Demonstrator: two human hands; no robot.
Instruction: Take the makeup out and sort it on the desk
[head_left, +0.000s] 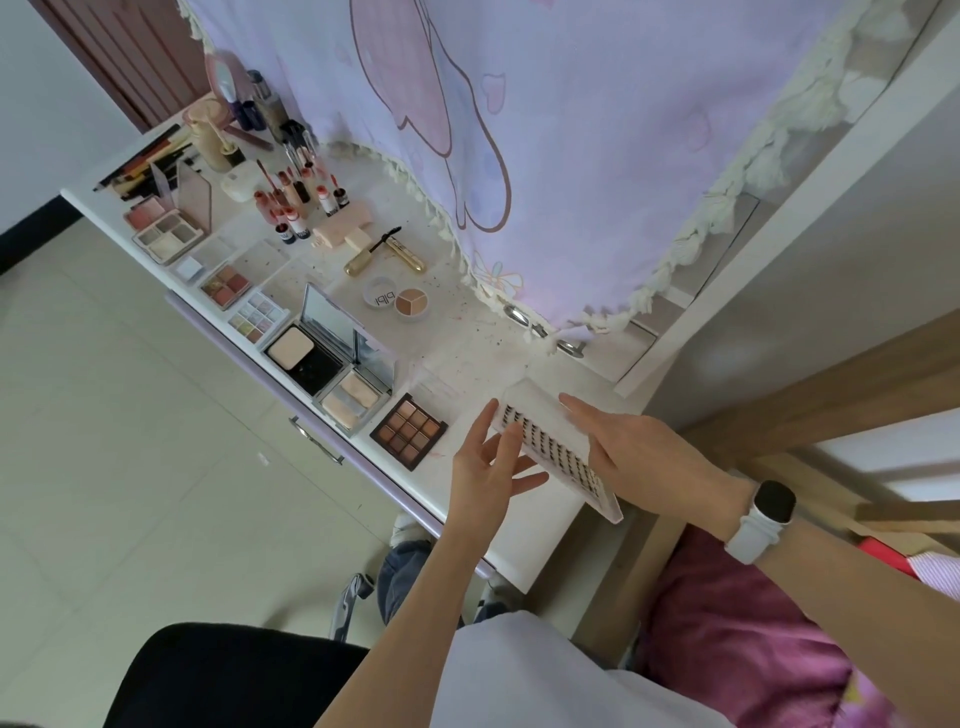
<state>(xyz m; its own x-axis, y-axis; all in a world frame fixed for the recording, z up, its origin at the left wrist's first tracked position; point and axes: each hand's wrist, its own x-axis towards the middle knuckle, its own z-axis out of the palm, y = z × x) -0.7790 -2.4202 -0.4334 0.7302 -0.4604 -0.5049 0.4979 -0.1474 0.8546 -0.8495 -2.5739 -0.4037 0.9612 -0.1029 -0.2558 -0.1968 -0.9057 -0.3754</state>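
**Lash tray held over near end of desk**

Hands meet at the flat white rectangular tray of dark false-lash clusters (558, 447), which sits tilted above the near end of the white desk (467, 364). Right hand (639, 452) lies along the tray's far long edge, fingers straight and close together, index tip reaching toward the tray's upper corner; thumb is hidden, so the exact grip cannot be told. White-strapped smartwatch with black face (766, 512) on that wrist. Left hand (485, 467) is at the tray's near long edge, fingers spread and slightly bent, tips touching or just under the lash rows (contact not fully clear).

Just beyond the left fingertips: square brown nine-pan eyeshadow palette (409, 431), lid off, flat on the desk. Past it, an open silver compact with mirror and pale powder pan (317, 348), then a row of smaller open palettes running away along the desk's front edge. Further from the fingers, toward the desk's back: round tricolour concealer pot (411, 303), gold mascara tube with wand out (384, 254), cluster of upright red lip tints (301, 202). Lilac cartoon-print curtain with cream tassels (519, 130) hangs beyond the right fingertips.
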